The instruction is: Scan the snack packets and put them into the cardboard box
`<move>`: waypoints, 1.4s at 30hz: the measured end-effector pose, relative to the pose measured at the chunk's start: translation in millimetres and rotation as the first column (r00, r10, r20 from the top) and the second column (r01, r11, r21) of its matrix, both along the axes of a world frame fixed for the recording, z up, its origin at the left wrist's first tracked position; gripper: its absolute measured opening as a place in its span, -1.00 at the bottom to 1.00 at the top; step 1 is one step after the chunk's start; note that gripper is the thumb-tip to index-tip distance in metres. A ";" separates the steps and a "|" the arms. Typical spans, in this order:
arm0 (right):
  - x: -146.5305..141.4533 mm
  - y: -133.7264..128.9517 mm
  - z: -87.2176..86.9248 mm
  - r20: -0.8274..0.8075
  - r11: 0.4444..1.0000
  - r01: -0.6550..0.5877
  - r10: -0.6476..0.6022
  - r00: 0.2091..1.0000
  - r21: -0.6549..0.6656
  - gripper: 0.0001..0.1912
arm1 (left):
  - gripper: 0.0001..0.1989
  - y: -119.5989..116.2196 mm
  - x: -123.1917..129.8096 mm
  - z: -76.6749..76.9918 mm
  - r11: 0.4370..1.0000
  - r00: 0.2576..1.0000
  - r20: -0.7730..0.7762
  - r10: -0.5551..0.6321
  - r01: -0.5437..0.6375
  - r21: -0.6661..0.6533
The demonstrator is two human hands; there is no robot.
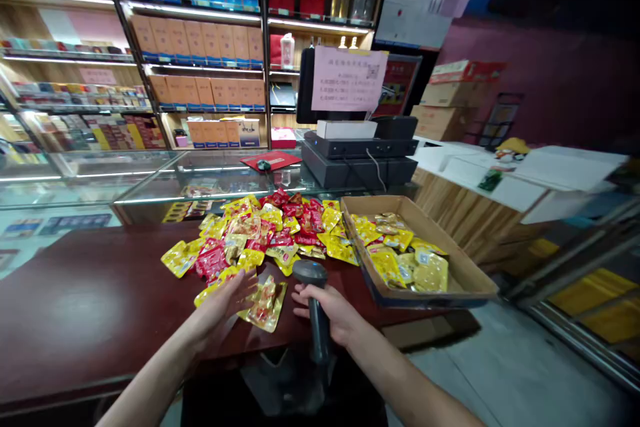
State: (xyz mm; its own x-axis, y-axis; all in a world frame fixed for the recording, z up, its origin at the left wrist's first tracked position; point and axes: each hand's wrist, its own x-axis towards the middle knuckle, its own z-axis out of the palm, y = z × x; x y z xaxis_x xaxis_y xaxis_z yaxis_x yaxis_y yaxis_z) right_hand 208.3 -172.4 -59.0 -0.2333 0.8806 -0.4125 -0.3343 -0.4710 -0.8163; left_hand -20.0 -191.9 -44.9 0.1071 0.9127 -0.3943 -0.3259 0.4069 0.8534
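A dark barcode scanner (319, 334) is upright in my right hand (337, 314), its head above the fingers at the table's near edge. My left hand (225, 300) has its fingers stretched out and apart, beside a gold foil snack packet (267, 307) lying flat on the table. Whether the fingertips touch that packet I cannot tell. Behind both hands spreads a loose pile of yellow, red and gold snack packets (280, 230). To the right, a shallow cardboard box (455, 234) holds several yellow and gold packets (390, 264).
The dark red wooden table (90, 300) borders a glass display counter (215, 164). A cash register (360, 160) stands at the back beneath a screen with a pink paper sign (350, 78). Shelves of boxed goods (200, 40) line the wall. Cartons (450, 100) are stacked on the right.
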 end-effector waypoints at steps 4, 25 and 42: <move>-24.5 -16.1 -9.0 -0.069 0.995 0.094 -0.096 0.993 -0.022 -0.77 | -0.66 -20.9 8.2 -16.5 0.996 0.994 0.066 0.086 -0.089 0.032; -15.4 -21.0 17.5 0.102 0.931 0.114 -0.159 0.982 0.347 -0.72 | -0.65 36.4 69.0 -13.2 0.989 0.976 0.208 0.065 -0.090 0.117; -38.5 11.6 15.3 0.383 0.969 -0.031 -0.068 0.921 0.246 -0.83 | -0.48 130.0 48.7 -9.4 0.997 0.996 -0.046 0.070 -0.069 0.017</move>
